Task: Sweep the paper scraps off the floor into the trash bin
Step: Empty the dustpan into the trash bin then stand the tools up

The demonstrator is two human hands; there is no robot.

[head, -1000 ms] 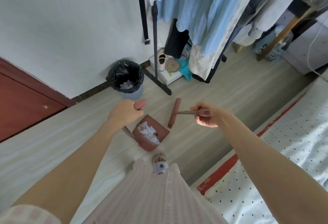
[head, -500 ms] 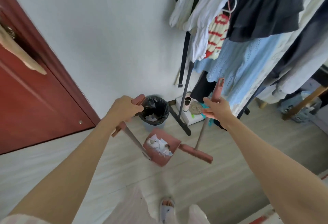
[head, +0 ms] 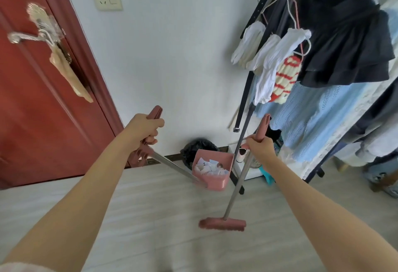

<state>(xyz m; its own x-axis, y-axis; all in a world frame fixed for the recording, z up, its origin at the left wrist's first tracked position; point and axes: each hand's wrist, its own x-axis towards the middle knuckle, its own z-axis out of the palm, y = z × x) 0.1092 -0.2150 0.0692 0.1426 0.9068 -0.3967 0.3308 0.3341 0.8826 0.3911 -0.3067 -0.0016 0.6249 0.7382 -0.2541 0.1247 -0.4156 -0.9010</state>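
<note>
Head view. Left hand (head: pixel 143 128) clenched round the pink grip of the dustpan (head: pixel 212 169); pan hangs off the floor at the far end of its long metal shaft, below and right of that hand, just in front of the bin (head: pixel 197 150). Scraps (head: pixel 209 167) heaped loose inside: light, likely to flutter or spill if the pan tips early. Long lever, so hold high on the grip and tilt slowly over the bin mouth. Right hand (head: pixel 259 150) grasps the broom (head: pixel 223 224) handle; head low, below that hand.
</note>
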